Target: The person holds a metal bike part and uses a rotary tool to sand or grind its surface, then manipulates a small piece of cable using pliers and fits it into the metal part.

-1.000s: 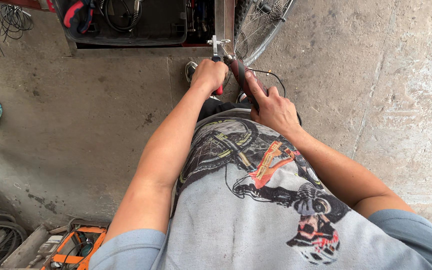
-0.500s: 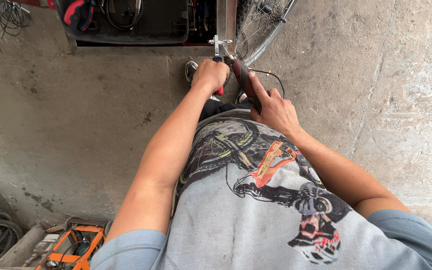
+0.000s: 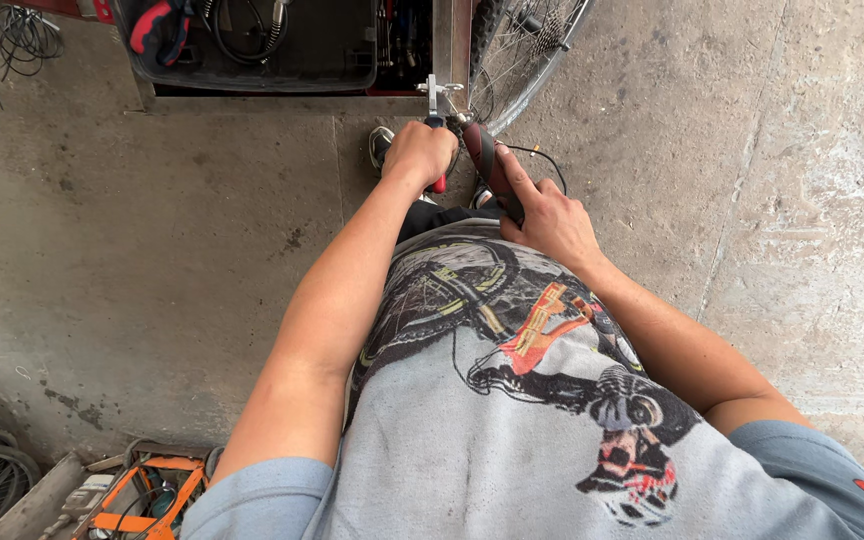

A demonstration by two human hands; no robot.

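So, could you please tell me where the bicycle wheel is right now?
In the head view, the bicycle wheel sits at the top centre-right on the concrete floor, just beyond the right hand, beside the open toolbox.

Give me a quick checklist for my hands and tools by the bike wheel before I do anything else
1. Left hand closed on the red-handled tool: ok.
2. Right hand gripping the dark handle: ok.
3. Tool's metal tip seated on its part: cannot tell, too small.
4. Thin cable clear of the wheel spokes: cannot tell.
5. Fingers away from the spokes: ok, though close.
6. Shoe flat on the concrete floor: ok.
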